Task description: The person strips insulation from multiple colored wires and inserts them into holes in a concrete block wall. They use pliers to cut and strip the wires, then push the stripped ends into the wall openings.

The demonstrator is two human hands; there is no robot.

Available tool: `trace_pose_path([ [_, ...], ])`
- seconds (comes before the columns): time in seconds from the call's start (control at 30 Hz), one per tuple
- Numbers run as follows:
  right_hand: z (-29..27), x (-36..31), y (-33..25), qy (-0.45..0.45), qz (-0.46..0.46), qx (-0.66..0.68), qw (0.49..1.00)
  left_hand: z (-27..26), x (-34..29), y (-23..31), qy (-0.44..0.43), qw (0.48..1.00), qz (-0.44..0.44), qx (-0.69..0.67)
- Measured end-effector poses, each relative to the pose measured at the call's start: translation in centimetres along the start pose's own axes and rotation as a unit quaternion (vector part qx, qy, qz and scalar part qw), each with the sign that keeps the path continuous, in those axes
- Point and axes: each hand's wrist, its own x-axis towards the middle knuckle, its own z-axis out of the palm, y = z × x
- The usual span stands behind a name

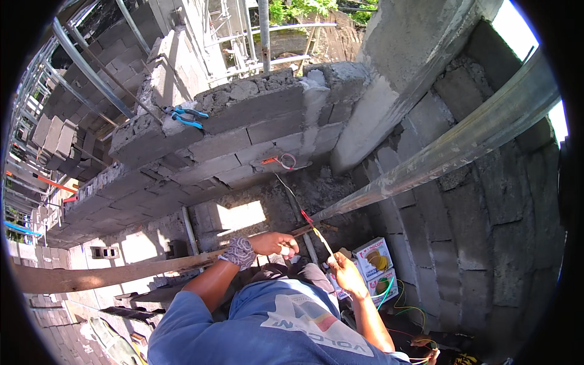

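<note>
A bundle of thin wires (323, 239), pale and yellowish with a red stretch farther up, runs from my right hand (347, 274) toward the foot of the block wall. The fingers of that hand are closed round its near end. To the left of the bundle is my left hand (275, 244), its fingers curled together; what they hold, if anything, is too small to make out. A patterned grey band wraps the left wrist. A dark, narrow conduit or rod (286, 190) lies alongside the thin wire at the far end.
Blue-handled pliers (187, 115) rest on the concrete-block wall (225, 146). An orange item with a wire loop (280, 160) is below. A wooden pole (121, 274) and metal pipe (444, 146) cross nearby. Wire boxes (372, 258) stand right; another person's hand (429, 351) holds coloured wires.
</note>
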Motion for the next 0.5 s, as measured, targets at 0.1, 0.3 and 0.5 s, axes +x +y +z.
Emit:
trace_pose_path([
  [0.1, 0.1, 0.3, -0.8, -0.011, 0.007, 0.036, 0.999, 5.0, -3.6, 11.2, -0.170, 0.957, 0.235, 0.024],
  [0.3, -2.6, 2.8, -3.0, -0.093, -0.006, -0.026, 0.995, 14.6, -3.1, 27.3, -0.438, 0.739, 0.492, 0.140],
  [0.5, -3.6, 2.5, -5.5, -0.112, -0.024, -0.076, 0.990, 15.8, -3.4, 27.9, -0.185, 0.818, 0.523, -0.152],
])
